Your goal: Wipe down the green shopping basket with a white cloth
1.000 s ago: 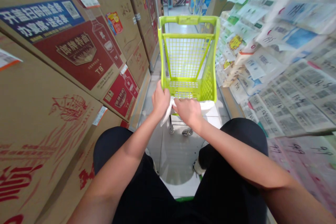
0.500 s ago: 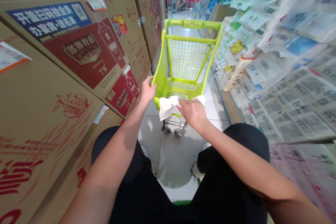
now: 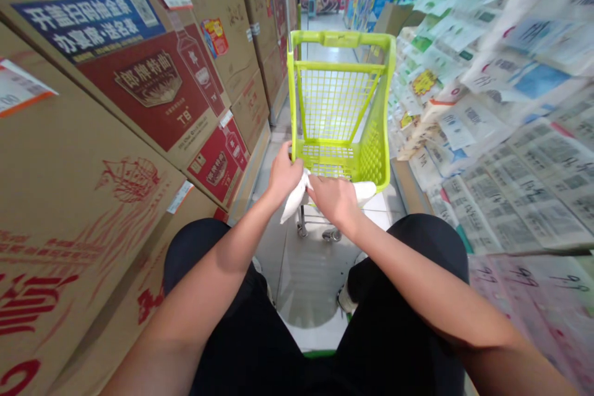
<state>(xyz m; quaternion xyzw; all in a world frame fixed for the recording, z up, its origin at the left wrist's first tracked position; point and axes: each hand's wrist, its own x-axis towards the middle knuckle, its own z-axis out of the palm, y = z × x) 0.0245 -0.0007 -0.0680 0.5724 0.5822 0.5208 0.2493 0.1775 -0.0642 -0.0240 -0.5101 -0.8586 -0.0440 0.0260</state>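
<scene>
Green trolley [image 3: 341, 93]: swung back square to aisle. Left hand [image 3: 284, 174]: moved from side rim to near rim, fingers curled on white cloth [image 3: 294, 201]. Right hand [image 3: 335, 198]: fingers together, clasping cloth onto near rim; wipe seemingly mid-pass.

One head-worn view, facing forward and down, close behind the green cart [image 3: 366, 161]

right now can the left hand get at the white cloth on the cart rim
Probably yes. The left hand grips the near rim of the green cart, beside the white cloth, which the right hand presses there; nothing lies between.
</scene>
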